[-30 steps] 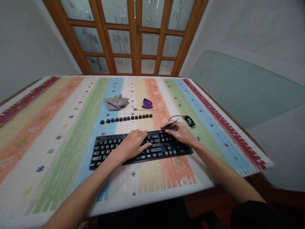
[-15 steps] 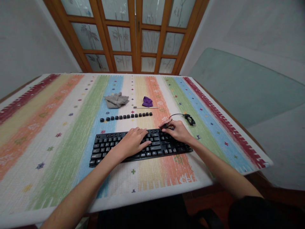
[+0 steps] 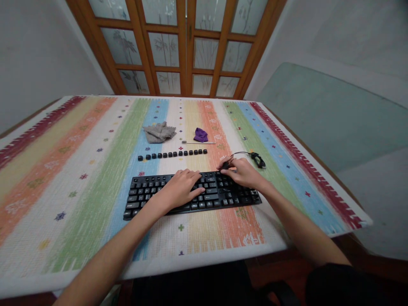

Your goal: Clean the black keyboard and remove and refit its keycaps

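Observation:
A black keyboard (image 3: 208, 198) lies across the near part of the table. My left hand (image 3: 180, 187) rests flat on its middle keys, fingers stretched out and thumb apart. Over the keyboard's upper right part, my right hand (image 3: 244, 172) pinches a small black keycap (image 3: 226, 165) between thumb and fingertips; the fingers partly cover it. Beyond the keyboard, several loose black keycaps (image 3: 174, 154) stand in a row. The keyboard's cable (image 3: 257, 160) is bundled to the right of my right hand.
Behind the keycap row are a crumpled grey cloth (image 3: 159, 132), a purple cloth (image 3: 200, 134) and a thin brush (image 3: 199, 143). A striped tablecloth (image 3: 92, 178) covers the table. Wooden doors with glass panes stand beyond it.
My right hand has raised the small black keycap slightly off the keyboard. My left hand keeps its place on the keys. The whole view has shifted a little.

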`<action>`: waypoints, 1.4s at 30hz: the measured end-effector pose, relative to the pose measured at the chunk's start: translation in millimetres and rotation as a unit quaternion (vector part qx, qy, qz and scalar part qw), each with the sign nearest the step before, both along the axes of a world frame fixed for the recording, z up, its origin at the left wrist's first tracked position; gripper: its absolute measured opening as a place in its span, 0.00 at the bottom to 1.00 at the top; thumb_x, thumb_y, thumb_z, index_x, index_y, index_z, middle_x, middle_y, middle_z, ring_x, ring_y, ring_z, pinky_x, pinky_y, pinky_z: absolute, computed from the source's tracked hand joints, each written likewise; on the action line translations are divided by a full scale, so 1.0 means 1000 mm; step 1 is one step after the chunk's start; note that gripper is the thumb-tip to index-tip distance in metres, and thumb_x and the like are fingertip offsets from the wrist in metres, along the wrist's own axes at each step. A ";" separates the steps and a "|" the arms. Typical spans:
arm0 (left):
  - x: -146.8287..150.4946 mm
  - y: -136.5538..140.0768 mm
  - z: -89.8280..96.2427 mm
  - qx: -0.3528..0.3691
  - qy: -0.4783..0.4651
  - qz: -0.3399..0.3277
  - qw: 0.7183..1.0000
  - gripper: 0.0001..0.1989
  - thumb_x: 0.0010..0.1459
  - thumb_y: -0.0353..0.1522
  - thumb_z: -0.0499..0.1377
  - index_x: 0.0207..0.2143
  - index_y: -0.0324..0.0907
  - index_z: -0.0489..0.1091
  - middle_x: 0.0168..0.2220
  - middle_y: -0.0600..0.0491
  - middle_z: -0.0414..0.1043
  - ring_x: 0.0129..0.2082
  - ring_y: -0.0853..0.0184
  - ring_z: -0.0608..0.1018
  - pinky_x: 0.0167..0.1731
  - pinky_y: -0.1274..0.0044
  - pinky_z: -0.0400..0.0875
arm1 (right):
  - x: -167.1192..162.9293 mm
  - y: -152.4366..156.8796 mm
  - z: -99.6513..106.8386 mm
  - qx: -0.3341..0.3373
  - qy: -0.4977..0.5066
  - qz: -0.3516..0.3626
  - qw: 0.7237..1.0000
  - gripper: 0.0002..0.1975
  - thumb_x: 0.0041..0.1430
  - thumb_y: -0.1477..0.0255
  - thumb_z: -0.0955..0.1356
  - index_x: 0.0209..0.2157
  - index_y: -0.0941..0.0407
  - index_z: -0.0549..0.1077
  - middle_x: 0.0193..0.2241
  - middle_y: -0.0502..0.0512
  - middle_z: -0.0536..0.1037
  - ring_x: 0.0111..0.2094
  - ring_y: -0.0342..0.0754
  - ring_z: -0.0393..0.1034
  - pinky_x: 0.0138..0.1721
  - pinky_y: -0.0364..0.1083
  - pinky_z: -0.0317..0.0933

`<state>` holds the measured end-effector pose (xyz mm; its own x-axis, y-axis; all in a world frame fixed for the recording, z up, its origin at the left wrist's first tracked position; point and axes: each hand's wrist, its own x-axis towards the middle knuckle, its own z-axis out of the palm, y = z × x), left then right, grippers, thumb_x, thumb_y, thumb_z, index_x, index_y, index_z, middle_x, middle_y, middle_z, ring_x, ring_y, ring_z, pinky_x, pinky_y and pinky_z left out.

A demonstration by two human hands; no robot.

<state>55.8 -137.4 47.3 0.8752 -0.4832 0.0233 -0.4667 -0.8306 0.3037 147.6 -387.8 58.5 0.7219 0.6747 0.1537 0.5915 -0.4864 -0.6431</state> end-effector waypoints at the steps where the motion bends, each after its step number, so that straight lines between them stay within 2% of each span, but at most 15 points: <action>1: 0.000 0.000 0.000 0.000 -0.001 0.002 1.000 0.19 0.68 0.42 0.57 0.54 0.38 0.69 0.53 0.41 0.75 0.54 0.52 0.75 0.54 0.61 0.69 | 0.001 0.000 -0.001 0.001 0.004 -0.007 1.000 0.05 0.61 0.73 0.68 0.35 0.55 0.77 0.36 0.56 0.83 0.38 0.50 0.78 0.43 0.48 0.70; 9: 0.000 -0.001 0.004 0.007 0.002 0.005 1.000 0.19 0.68 0.42 0.56 0.53 0.38 0.70 0.53 0.41 0.75 0.54 0.52 0.75 0.54 0.61 0.69 | 0.009 0.011 -0.001 -0.032 0.012 -0.034 0.999 0.04 0.60 0.72 0.69 0.37 0.55 0.75 0.31 0.55 0.82 0.36 0.51 0.78 0.40 0.49 0.69; 13: 0.000 -0.001 0.003 -0.003 0.008 0.002 1.000 0.19 0.68 0.41 0.57 0.53 0.38 0.70 0.53 0.40 0.75 0.54 0.51 0.75 0.54 0.60 0.69 | 0.017 0.017 -0.003 -0.031 0.031 -0.045 0.998 0.03 0.57 0.74 0.70 0.34 0.55 0.73 0.30 0.55 0.83 0.34 0.53 0.79 0.37 0.49 0.69; 17: 0.001 0.001 0.001 -0.014 -0.002 -0.002 1.000 0.19 0.67 0.42 0.57 0.53 0.39 0.70 0.52 0.41 0.76 0.52 0.52 0.76 0.53 0.61 0.69 | 0.031 0.014 -0.010 0.036 0.147 -0.044 0.987 0.04 0.57 0.74 0.70 0.31 0.54 0.70 0.28 0.54 0.83 0.30 0.51 0.79 0.34 0.48 0.71; 20: 0.004 0.003 0.001 -0.027 -0.011 -0.008 1.000 0.18 0.67 0.42 0.56 0.51 0.40 0.72 0.49 0.42 0.78 0.50 0.53 0.77 0.51 0.62 0.70 | 0.041 0.010 -0.015 0.102 0.260 -0.022 0.960 0.10 0.55 0.68 0.74 0.31 0.54 0.69 0.27 0.54 0.84 0.29 0.50 0.80 0.34 0.49 0.73; 22: 0.007 0.003 0.002 -0.032 -0.011 -0.011 0.999 0.17 0.67 0.43 0.57 0.49 0.41 0.73 0.47 0.42 0.79 0.48 0.54 0.78 0.50 0.62 0.70 | 0.046 0.009 -0.015 0.131 0.300 -0.020 0.945 0.15 0.52 0.63 0.76 0.30 0.55 0.70 0.27 0.55 0.84 0.29 0.50 0.80 0.34 0.49 0.74; 27: 0.022 -0.002 0.002 -0.062 -0.015 0.008 0.998 0.18 0.67 0.42 0.57 0.50 0.39 0.73 0.48 0.40 0.78 0.49 0.53 0.78 0.51 0.62 0.70 | 0.049 0.006 -0.010 0.179 0.324 -0.041 0.928 0.21 0.50 0.56 0.78 0.30 0.58 0.73 0.28 0.59 0.84 0.31 0.51 0.81 0.40 0.52 0.75; 31: 0.034 -0.015 -0.001 -0.135 -0.042 0.025 0.990 0.19 0.65 0.38 0.60 0.56 0.40 0.68 0.53 0.42 0.76 0.50 0.56 0.78 0.51 0.65 0.71 | 0.042 0.008 -0.007 0.243 0.361 -0.062 0.898 0.22 0.48 0.56 0.79 0.31 0.58 0.73 0.30 0.60 0.84 0.30 0.49 0.80 0.42 0.51 0.75; 33: 0.039 -0.023 -0.001 -0.181 -0.064 0.032 0.981 0.19 0.64 0.37 0.62 0.55 0.41 0.67 0.51 0.44 0.76 0.48 0.58 0.79 0.49 0.66 0.73 | 0.036 0.010 -0.007 0.277 0.383 -0.075 0.878 0.22 0.47 0.57 0.80 0.31 0.58 0.73 0.30 0.60 0.84 0.30 0.48 0.80 0.43 0.49 0.75; 37: 0.045 -0.036 -0.001 -0.245 -0.098 0.057 0.963 0.14 0.63 0.39 0.62 0.47 0.41 0.69 0.43 0.47 0.77 0.42 0.60 0.79 0.44 0.67 0.74 | 0.025 0.014 -0.008 0.329 0.414 -0.086 0.844 0.20 0.48 0.58 0.80 0.32 0.57 0.74 0.32 0.58 0.85 0.31 0.48 0.80 0.41 0.48 0.75; 40: 0.047 -0.041 0.001 -0.271 -0.121 0.064 0.953 0.10 0.65 0.38 0.61 0.42 0.41 0.71 0.39 0.49 0.76 0.39 0.62 0.78 0.42 0.69 0.74 | 0.020 0.016 -0.010 0.362 0.417 -0.095 0.828 0.19 0.48 0.58 0.79 0.33 0.55 0.74 0.31 0.55 0.84 0.31 0.48 0.81 0.42 0.48 0.75; 42: 0.047 -0.044 0.002 -0.288 -0.131 0.070 0.946 0.09 0.66 0.37 0.59 0.43 0.41 0.72 0.38 0.49 0.77 0.37 0.63 0.78 0.43 0.69 0.74 | 0.018 0.016 -0.012 0.379 0.409 -0.106 0.823 0.18 0.50 0.58 0.78 0.33 0.55 0.74 0.30 0.54 0.84 0.32 0.48 0.81 0.44 0.48 0.74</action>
<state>103.3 -181.8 49.4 0.8570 -0.2049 0.4728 -0.4871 -0.6217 0.6134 165.2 -371.4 46.7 0.8820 0.4549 -0.1230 -0.2368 0.2023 -0.9503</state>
